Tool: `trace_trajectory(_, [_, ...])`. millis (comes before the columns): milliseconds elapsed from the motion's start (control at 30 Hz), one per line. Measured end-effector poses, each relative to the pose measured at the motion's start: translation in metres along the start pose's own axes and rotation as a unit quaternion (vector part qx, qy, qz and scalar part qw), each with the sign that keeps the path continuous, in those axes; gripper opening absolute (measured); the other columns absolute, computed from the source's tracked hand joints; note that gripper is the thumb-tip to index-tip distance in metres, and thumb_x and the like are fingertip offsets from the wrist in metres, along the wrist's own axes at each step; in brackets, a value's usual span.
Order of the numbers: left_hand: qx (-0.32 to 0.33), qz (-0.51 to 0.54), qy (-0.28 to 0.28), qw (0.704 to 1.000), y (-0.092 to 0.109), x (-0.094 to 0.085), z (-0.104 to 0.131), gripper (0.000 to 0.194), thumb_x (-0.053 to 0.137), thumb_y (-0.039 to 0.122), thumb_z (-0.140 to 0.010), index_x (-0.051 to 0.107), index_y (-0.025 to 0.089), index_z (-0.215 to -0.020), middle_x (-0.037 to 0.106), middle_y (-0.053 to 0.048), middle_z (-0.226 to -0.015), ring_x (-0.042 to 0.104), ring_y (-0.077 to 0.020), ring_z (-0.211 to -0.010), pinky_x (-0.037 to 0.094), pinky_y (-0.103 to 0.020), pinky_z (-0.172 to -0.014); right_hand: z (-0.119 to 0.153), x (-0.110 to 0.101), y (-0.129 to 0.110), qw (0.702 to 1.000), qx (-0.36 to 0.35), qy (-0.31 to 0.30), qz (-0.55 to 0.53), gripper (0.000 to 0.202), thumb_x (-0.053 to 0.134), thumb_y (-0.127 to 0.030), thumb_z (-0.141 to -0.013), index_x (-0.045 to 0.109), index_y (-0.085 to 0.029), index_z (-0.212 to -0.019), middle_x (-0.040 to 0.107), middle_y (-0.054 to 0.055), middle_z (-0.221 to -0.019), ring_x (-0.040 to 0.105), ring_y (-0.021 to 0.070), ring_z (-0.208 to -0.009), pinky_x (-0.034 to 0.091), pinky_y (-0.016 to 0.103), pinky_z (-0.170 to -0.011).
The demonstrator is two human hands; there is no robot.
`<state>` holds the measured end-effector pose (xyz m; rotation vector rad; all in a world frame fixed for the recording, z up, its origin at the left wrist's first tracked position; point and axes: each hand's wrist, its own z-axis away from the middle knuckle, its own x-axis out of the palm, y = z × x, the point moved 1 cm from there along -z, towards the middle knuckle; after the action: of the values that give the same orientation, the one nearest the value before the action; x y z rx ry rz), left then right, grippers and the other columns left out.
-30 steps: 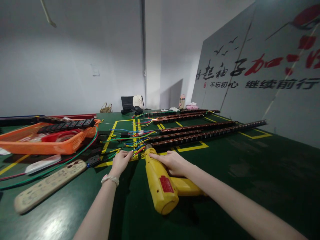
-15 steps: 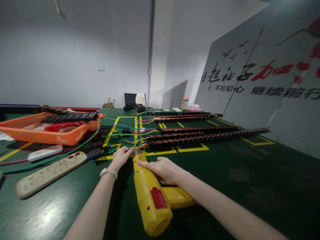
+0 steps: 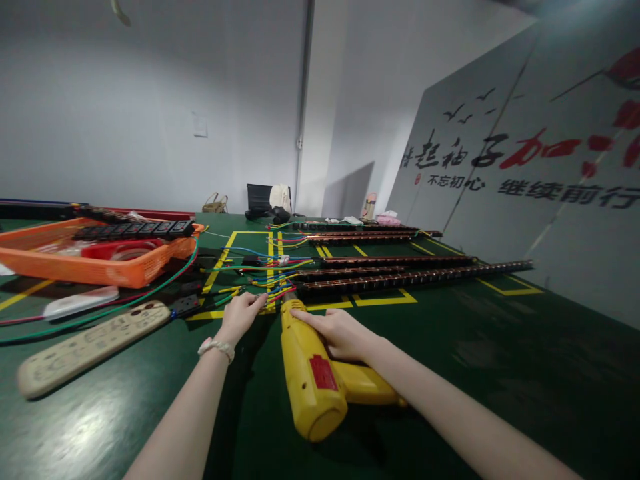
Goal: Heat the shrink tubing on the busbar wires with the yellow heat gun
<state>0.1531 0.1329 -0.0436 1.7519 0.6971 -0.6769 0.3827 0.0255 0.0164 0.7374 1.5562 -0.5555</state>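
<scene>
Yellow heat gun [image 3: 311, 373] — in right hand [image 3: 345, 333].

Yellow heat gun [image 3: 310, 373], orange basket [image 3: 143, 268], green table [image 3: 450, 373]

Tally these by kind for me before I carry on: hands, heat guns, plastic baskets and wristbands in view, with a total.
Hands: 2 (left hand, right hand)
Yellow heat gun: 1
Orange plastic basket: 1
Pale wristband: 1
Total: 5
</scene>
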Motion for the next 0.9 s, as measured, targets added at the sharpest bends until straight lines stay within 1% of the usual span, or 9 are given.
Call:
trace_trajectory(167, [0.009, 0.036, 0.049, 0.998, 0.0, 0.0, 0.002, 0.051, 0.039, 0.058, -0.079, 0.062, 0.018, -0.06, 0.06, -0.003, -0.061, 0.053, -0.0181, -0.063, 0.029, -0.027, -0.055, 0.011, 0.001, 0.015, 0.998, 0.048, 0.012, 0.033, 0.08, 0.054, -0.015, -0.075, 0.017, -0.026, -0.146, 0.064, 0.006, -0.098, 0.053, 0.0184, -0.069, 0.033, 0.028, -0.063])
trace_trajectory(267, [0.002, 0.07, 0.07, 0.995, 0.002, -0.002, 0.003, 0.049, 0.04, 0.055, -0.08, 0.063, 0.018, -0.057, 0.058, -0.002, -0.056, 0.052, -0.017, -0.061, 0.03, -0.027, -0.056, 0.013, -0.001, 0.015, 0.998, 0.046, 0.01, 0.029, 0.081, 0.054, -0.013, -0.075, 0.016, -0.024, -0.146, 0.064, 0.006, -0.098, 0.054, 0.0184, -0.072, 0.034, 0.029, -0.067])
trace_trajectory(400, [0.007, 0.087, 0.109, 0.99, 0.003, -0.002, 0.003, 0.045, 0.043, 0.05, -0.08, 0.059, 0.018, -0.054, 0.054, -0.001, -0.054, 0.05, -0.0154, -0.058, 0.03, -0.026, -0.055, 0.013, -0.004, 0.012, 0.999, 0.029, 0.006, 0.028, 0.084, 0.055, -0.013, -0.071, 0.016, -0.022, -0.145, 0.064, 0.007, -0.105, 0.055, 0.0197, -0.076, 0.034, 0.031, -0.072])
trace_trajectory(500, [0.035, 0.099, 0.147, 0.984, 0.004, -0.002, 0.003, 0.042, 0.045, 0.048, -0.081, 0.055, 0.018, -0.052, 0.051, 0.0, -0.055, 0.048, -0.0139, -0.058, 0.031, -0.026, -0.057, 0.011, -0.004, 0.008, 0.999, 0.018, 0.007, 0.03, 0.083, 0.053, -0.013, -0.071, 0.016, -0.023, -0.145, 0.064, 0.007, -0.109, 0.057, 0.0202, -0.076, 0.033, 0.034, -0.076])
trace_trajectory(633, [0.092, 0.12, 0.192, 0.97, 0.009, -0.005, 0.006, 0.04, 0.049, 0.045, -0.081, 0.05, 0.019, -0.051, 0.046, 0.002, -0.058, 0.045, -0.0115, -0.055, 0.031, -0.026, -0.056, 0.006, -0.003, 0.001, 1.0, 0.007, 0.012, 0.023, 0.081, 0.053, -0.015, -0.072, 0.017, -0.022, -0.144, 0.065, 0.007, -0.106, 0.058, 0.0227, -0.086, 0.032, 0.036, -0.077])
trace_trajectory(767, [0.114, 0.119, 0.205, 0.965, 0.011, -0.006, 0.008, 0.038, 0.051, 0.041, -0.081, 0.047, 0.019, -0.051, 0.045, 0.002, -0.06, 0.043, -0.0103, -0.053, 0.031, -0.026, -0.054, -0.005, -0.001, -0.008, 1.0, -0.015, 0.014, 0.022, 0.082, 0.053, -0.016, -0.074, 0.013, -0.02, -0.145, 0.063, 0.009, -0.112, 0.058, 0.0231, -0.092, 0.032, 0.034, -0.077])
trace_trajectory(900, [0.118, 0.124, 0.199, 0.965, 0.011, -0.006, 0.007, 0.037, 0.05, 0.041, -0.082, 0.048, 0.019, -0.051, 0.046, 0.002, -0.061, 0.044, -0.0105, -0.054, 0.032, -0.026, -0.054, -0.02, 0.002, -0.019, 0.998, -0.045, 0.014, 0.028, 0.083, 0.054, -0.017, -0.073, 0.012, -0.017, -0.145, 0.064, 0.01, -0.108, 0.057, 0.0231, -0.091, 0.032, 0.034, -0.076])
